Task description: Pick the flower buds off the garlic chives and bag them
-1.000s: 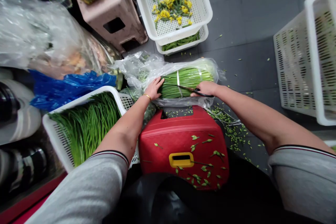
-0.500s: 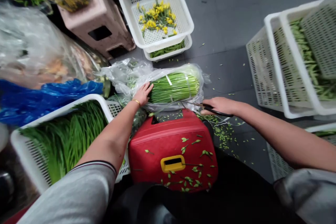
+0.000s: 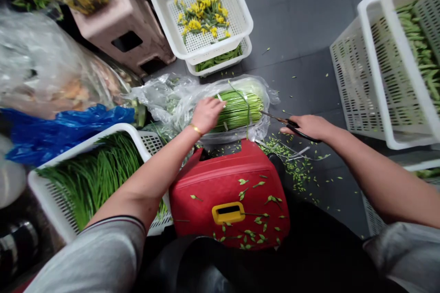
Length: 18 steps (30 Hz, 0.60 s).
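A thick bundle of green flowering chive stems (image 3: 235, 112) lies in an opened clear plastic bag (image 3: 185, 96), its cut ends toward the right. My left hand (image 3: 208, 115) is over the bundle's left part, fingers bent and together beside a white band (image 3: 220, 97); what they pinch is hidden. A thin green strand (image 3: 246, 112) crosses the bundle near its right end. My right hand (image 3: 311, 127) grips black-handled scissors (image 3: 297, 129), whose blades point left with tips at the cut ends. Under the bag's near side sits a red plastic stool (image 3: 202, 181) strewn with chive buds.
White baskets hold long green leaves (image 3: 99, 169), yellow-flowered cucumbers (image 3: 202, 16) and green pods (image 3: 421, 43). A pinkish stool (image 3: 113, 18) and blue plastic (image 3: 65, 130) are on the left. Cut buds (image 3: 297, 169) and white strips (image 3: 300, 152) litter the dark floor.
My left hand has moved right and its fingers have curled. The scissors have drawn back to the right from the bag's near edge. The right-hand white band no longer shows; a green strand crosses there.
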Tool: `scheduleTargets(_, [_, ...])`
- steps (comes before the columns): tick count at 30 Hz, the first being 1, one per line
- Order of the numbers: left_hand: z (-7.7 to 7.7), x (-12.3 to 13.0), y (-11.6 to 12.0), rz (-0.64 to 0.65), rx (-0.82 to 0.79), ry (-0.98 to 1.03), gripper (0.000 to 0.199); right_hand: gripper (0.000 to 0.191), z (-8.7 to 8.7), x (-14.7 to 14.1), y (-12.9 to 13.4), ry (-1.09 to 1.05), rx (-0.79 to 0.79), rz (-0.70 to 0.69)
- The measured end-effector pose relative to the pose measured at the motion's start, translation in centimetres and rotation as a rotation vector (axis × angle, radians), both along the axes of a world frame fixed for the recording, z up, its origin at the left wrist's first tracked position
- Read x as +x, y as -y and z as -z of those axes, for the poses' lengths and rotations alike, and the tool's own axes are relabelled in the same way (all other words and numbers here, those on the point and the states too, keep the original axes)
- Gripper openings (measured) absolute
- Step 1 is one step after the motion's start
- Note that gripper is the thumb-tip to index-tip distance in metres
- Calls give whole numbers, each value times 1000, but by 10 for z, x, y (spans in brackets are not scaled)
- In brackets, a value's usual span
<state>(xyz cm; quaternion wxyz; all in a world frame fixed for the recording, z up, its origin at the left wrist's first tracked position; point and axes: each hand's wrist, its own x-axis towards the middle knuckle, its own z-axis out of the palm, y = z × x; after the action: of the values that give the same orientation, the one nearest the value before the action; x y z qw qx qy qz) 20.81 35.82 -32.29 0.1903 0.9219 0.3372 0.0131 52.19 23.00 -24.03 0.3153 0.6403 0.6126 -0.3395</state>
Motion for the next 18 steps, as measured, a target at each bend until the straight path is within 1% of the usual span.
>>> scheduleTargets(2, [-1, 48, 7, 223, -40, 68, 39, 56, 11, 0, 15, 0, -9, 27])
scheduleTargets(3, [0, 67, 8, 293, -62, 75, 36, 54, 16, 1, 22, -10, -7, 44])
scheduleTargets(4, [2, 82, 7, 327, -73, 65, 33, 52, 21, 2, 28, -29, 2, 63])
scheduleTargets(5, [4, 91, 5, 337, -69, 46, 30, 50, 26, 3, 33, -53, 17, 86])
scheduleTargets(6, [6, 92, 1, 329, -52, 23, 28, 48, 29, 5, 37, -78, 34, 107])
scheduleTargets(7, [8, 86, -2, 313, -25, -2, 27, 48, 32, 8, 40, -98, 53, 125])
scheduleTargets(8, [8, 75, -5, 293, 9, -26, 28, 48, 33, 10, 41, -110, 70, 137])
scheduleTargets(10, [5, 41, -7, 258, 75, -65, 29, 51, 32, 13, 37, -110, 101, 133])
scheduleTargets(12, [-3, 2, -1, 222, 104, -92, 31, 57, 27, 14, 26, -77, 116, 92])
scheduleTargets(13, [-9, -15, 5, 216, 92, -111, 32, 61, 24, 13, 17, -55, 118, 62])
scheduleTargets(14, [-15, -28, 13, 250, 58, -133, 32, 64, 21, 11, 8, -32, 113, 32])
scheduleTargets(15, [-22, -39, 23, 312, 9, -148, 29, 68, 19, 8, -2, -7, 103, 4])
scheduleTargets(17, [-33, -50, 45, 406, -89, -157, 23, 72, 15, 1, -22, 46, 76, -44])
scheduleTargets(18, [-39, -51, 55, 421, -120, -157, 21, 73, 14, -3, -32, 71, 61, -64])
